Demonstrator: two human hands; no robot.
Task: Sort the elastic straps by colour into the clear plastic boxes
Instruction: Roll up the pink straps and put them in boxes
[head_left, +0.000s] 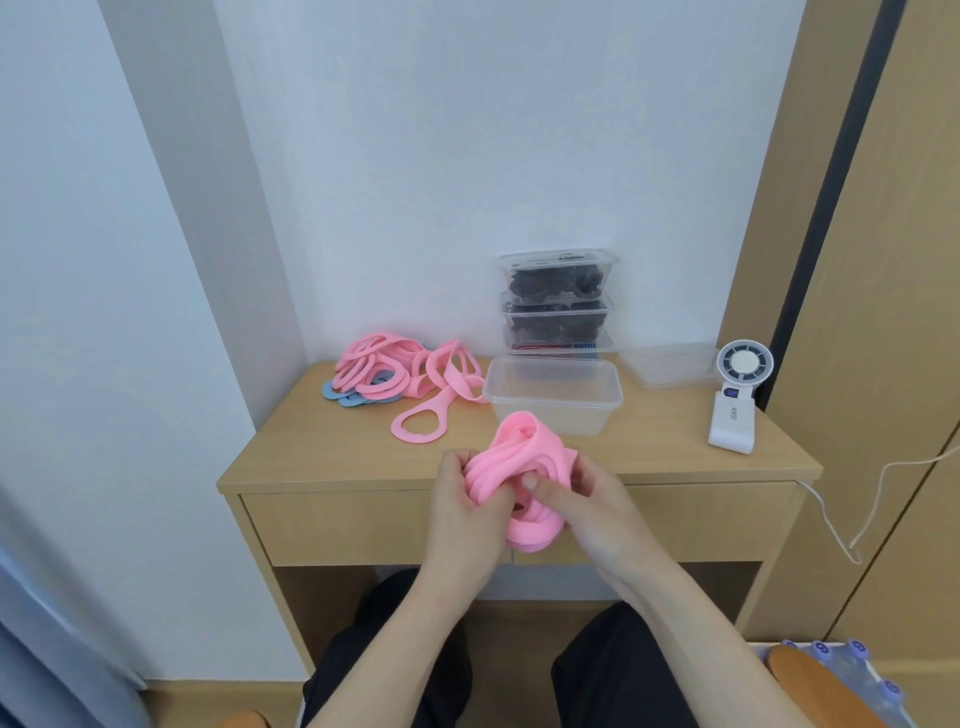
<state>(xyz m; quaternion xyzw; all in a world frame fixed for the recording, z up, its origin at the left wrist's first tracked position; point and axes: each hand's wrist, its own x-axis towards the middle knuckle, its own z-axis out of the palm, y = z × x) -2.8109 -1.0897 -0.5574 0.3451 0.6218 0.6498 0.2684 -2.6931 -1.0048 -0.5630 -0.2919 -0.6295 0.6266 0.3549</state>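
Reference landmark: the open clear box (553, 410), standing on the wooden desk (322, 447)

1. Bundle of pink straps (519, 462): held in the air just in front of the open clear box, above the desk's front edge. Its upper fold overlaps the box's near wall in this view; contact between the two cannot be determined.
2. Left hand (467, 512): fingers curled round the left side of the bundle.
3. Right hand (589, 506): thumb pressed onto the middle of the bundle, fingers curled round its right side. Both hands sit close together with the bundle between them.
4. Pile of pink straps (379, 366): on the desk, left of the open clear box and reaching almost to its left rim. Blue straps (337, 393) lie beneath the side of the pile farthest from the box.
5. Loose pink strap (418, 423): flat on the desk, front-left of the box.
6. Stack of lidded boxes (558, 301): directly behind the open clear box, against the wall. The upper two contain dark straps; the contents of the lowest are unclear.
7. Shallow clear tray (670, 364): behind and right of the box.
8. White fan (737, 400): upright, right of the box
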